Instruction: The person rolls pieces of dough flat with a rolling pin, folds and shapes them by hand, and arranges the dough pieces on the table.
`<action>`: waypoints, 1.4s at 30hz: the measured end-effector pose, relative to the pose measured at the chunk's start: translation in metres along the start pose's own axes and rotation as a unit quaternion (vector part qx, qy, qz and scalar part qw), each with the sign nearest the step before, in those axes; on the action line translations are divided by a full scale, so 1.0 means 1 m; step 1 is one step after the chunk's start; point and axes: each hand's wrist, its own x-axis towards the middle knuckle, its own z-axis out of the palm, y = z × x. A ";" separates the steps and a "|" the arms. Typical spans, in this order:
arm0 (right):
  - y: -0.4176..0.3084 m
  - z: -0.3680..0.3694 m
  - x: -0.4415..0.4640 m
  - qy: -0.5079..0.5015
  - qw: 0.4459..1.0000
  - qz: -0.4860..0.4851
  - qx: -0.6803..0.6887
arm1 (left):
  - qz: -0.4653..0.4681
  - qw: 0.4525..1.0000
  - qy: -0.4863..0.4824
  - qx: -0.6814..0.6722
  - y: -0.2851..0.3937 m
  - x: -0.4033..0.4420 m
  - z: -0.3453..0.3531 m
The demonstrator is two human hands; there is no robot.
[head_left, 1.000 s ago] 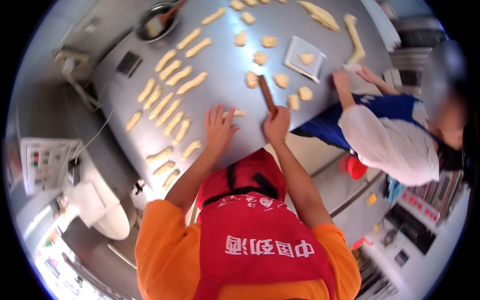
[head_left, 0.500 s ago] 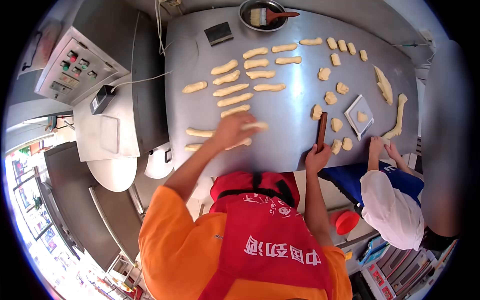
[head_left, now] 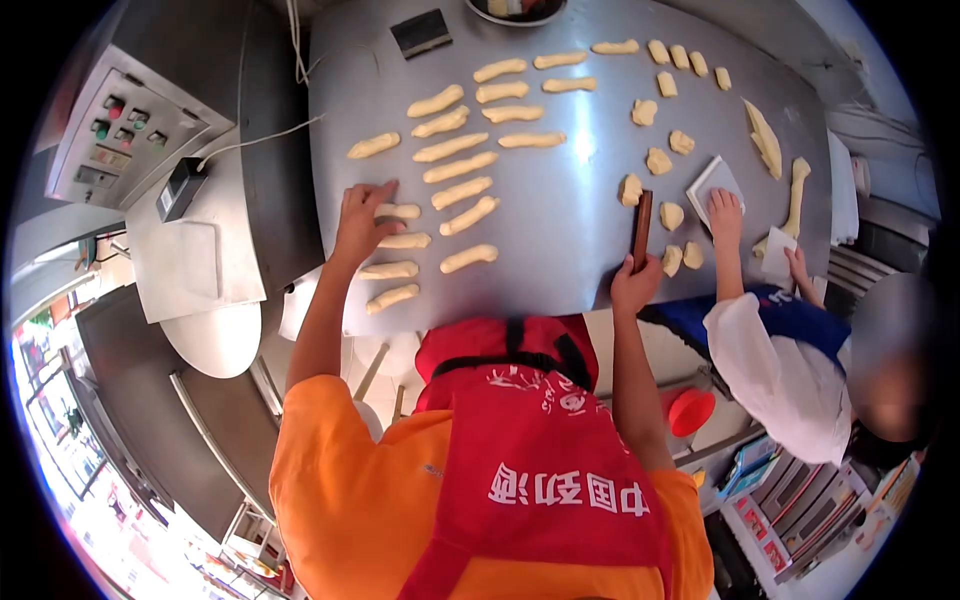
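My left hand (head_left: 362,222) is over the left part of the metal table, thumb and fingers apart around the near end of a short dough strip (head_left: 400,211). Just below it lies another dough strip (head_left: 404,241), in a column with further strips. My right hand (head_left: 636,285) is wrapped round the lower end of a brown wooden stick (head_left: 642,228), which points away from me at the table's front edge. Rounded dough lumps (head_left: 671,215) lie close to the stick's right side. More dough strips (head_left: 466,190) are laid out in rows between my hands.
On the right, a co-worker's hand (head_left: 725,212) rests on a white scale (head_left: 706,180); their other hand holds a white scraper (head_left: 778,252). Long dough pieces (head_left: 764,140) lie beyond. A dark block (head_left: 421,35) and a bowl (head_left: 520,14) are at the back of the metal table (head_left: 560,220).
My left hand has moved left from mid-table, and the dough strip it carried is no longer in its fingers. My right hand keeps the stick. The co-worker's hand has reached onto the scale.
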 end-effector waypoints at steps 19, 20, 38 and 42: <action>-0.003 -0.002 0.000 0.002 0.999 0.019 0.044 | -0.070 0.982 0.157 0.076 -0.040 -0.054 -0.008; -0.004 -0.002 0.000 0.004 0.999 0.019 0.043 | -0.051 0.987 0.129 0.080 -0.037 -0.062 -0.009; -0.006 0.001 0.001 0.009 0.999 0.013 0.030 | -0.100 0.993 0.041 -0.051 -0.021 -0.087 0.005; -0.007 -0.004 -0.001 0.001 1.000 0.014 0.027 | -0.083 0.994 0.057 -0.053 -0.021 -0.081 0.008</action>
